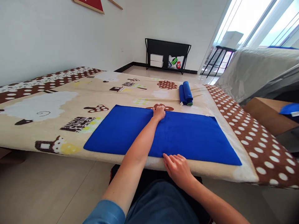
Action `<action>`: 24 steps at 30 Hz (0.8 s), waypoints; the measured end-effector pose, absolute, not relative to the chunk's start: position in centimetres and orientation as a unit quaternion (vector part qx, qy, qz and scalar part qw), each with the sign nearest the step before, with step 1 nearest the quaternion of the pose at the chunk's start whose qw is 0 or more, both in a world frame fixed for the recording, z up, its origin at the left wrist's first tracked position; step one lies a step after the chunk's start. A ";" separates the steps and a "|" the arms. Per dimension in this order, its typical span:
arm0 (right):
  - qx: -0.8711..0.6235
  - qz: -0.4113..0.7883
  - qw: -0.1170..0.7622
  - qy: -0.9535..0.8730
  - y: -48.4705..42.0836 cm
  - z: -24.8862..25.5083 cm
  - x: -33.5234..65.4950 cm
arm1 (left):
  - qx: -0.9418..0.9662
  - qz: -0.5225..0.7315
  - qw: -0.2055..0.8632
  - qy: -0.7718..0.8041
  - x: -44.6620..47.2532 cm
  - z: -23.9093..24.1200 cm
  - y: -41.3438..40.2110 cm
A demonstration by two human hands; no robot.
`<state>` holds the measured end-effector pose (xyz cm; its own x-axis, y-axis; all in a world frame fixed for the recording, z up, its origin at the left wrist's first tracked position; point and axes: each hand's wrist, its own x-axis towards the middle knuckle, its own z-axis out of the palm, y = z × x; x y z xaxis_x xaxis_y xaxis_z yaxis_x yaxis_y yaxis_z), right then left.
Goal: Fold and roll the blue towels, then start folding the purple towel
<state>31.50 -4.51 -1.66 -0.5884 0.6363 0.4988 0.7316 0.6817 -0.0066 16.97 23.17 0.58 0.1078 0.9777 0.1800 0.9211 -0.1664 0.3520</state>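
A plain blue towel [191, 137] lies flat and wide across the patterned blanket [112, 93], close to its near edge. With my arm reaching over the towel, my left hand [159, 113] has its fingers curled on the middle of the far edge. At the middle of the near edge, my right hand [177, 166] pinches the hem between thumb and bent fingers. A small white tag shows at the towel's far right edge. Beyond it on the blanket rest rolled blue towels [186, 93], side by side, one with a green end.
A black rack [168, 53] with white boxes stands against the back wall. To the right are a cardboard box [268, 115] holding something blue, and a large plastic-covered thing [254, 68]. A black stool [219, 59] stands near the window.
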 end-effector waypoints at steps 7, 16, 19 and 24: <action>-0.388 -0.115 0.266 -0.875 -4.5 -2.1 31.0 | 0.732 0.194 0.104 0.645 17.6 0.2 24.8; -0.389 -0.085 0.354 -0.846 -4.7 -0.3 30.6 | 0.726 0.207 0.121 0.645 17.3 2.2 25.6; -0.383 -0.077 0.383 -0.837 -5.0 0.8 30.8 | 0.720 0.227 0.135 0.642 17.1 4.0 25.7; -0.367 -0.093 0.458 -0.805 -5.9 4.5 31.7 | 0.693 0.299 0.165 0.634 16.5 8.6 25.8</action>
